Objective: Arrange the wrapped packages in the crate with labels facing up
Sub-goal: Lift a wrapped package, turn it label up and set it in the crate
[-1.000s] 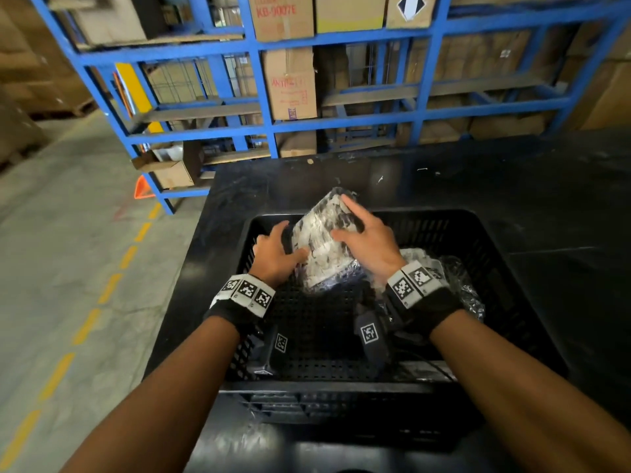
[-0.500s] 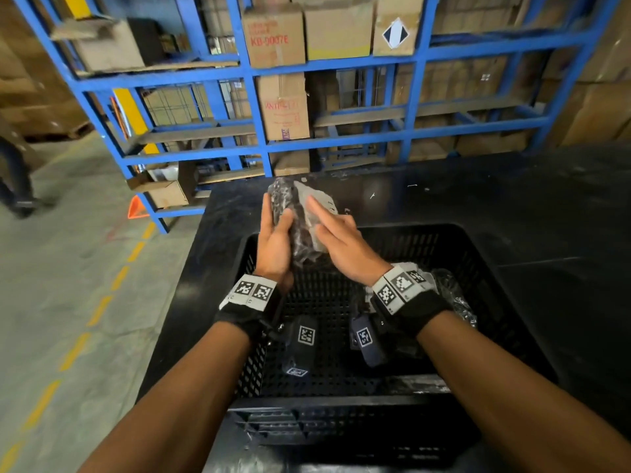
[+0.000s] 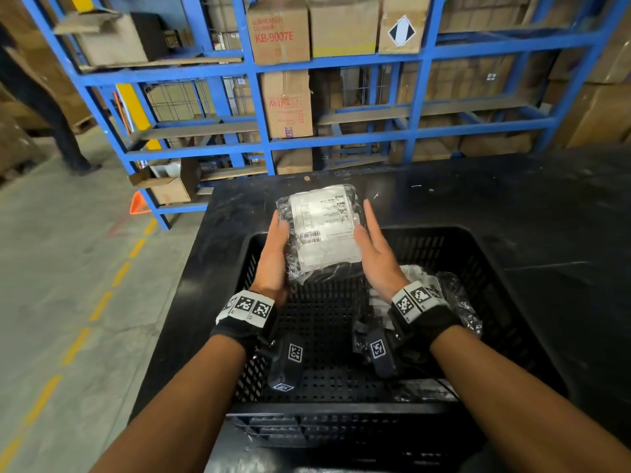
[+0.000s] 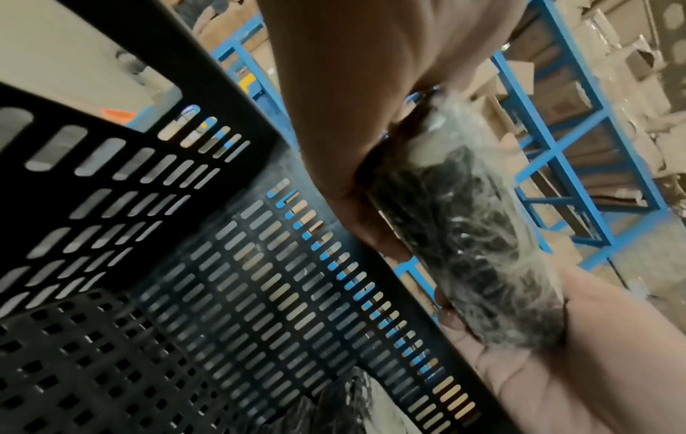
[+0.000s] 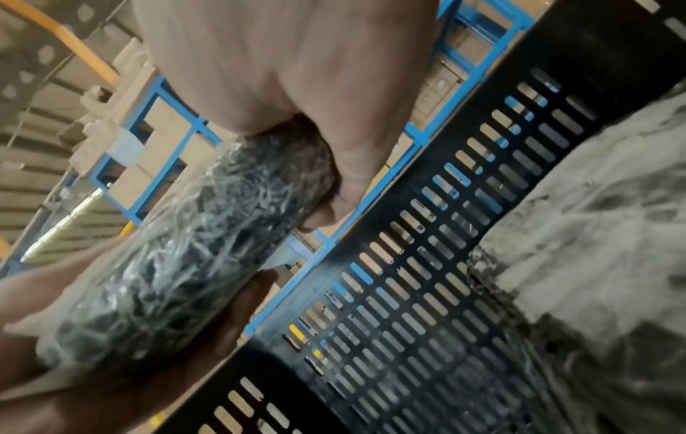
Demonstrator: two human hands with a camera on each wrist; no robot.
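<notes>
A clear-wrapped package (image 3: 324,230) of dark goods sits between my two hands, its white barcode label facing up. My left hand (image 3: 275,254) holds its left edge and my right hand (image 3: 375,254) its right edge, thumb on the label. It hovers over the far rim of the black perforated crate (image 3: 495,285). The left wrist view shows the package (image 4: 464,235) edge-on against my left palm (image 4: 352,88). In the right wrist view the same package (image 5: 178,264) lies under my right palm (image 5: 297,73). Another wrapped package (image 3: 454,295) lies in the crate's right side.
The crate stands on a black table (image 3: 512,206) with bare surface to the right and behind. Blue racking (image 3: 341,139) with cardboard boxes (image 3: 280,32) rises beyond it. Concrete floor with a yellow dashed line (image 3: 102,305), an orange cone (image 3: 138,203) and a person's leg (image 3: 51,114) are at left.
Both hands lifted the package out of the crate and turned it over. Its dark side showed half a second ago; the white label now faces up, farther from me.
</notes>
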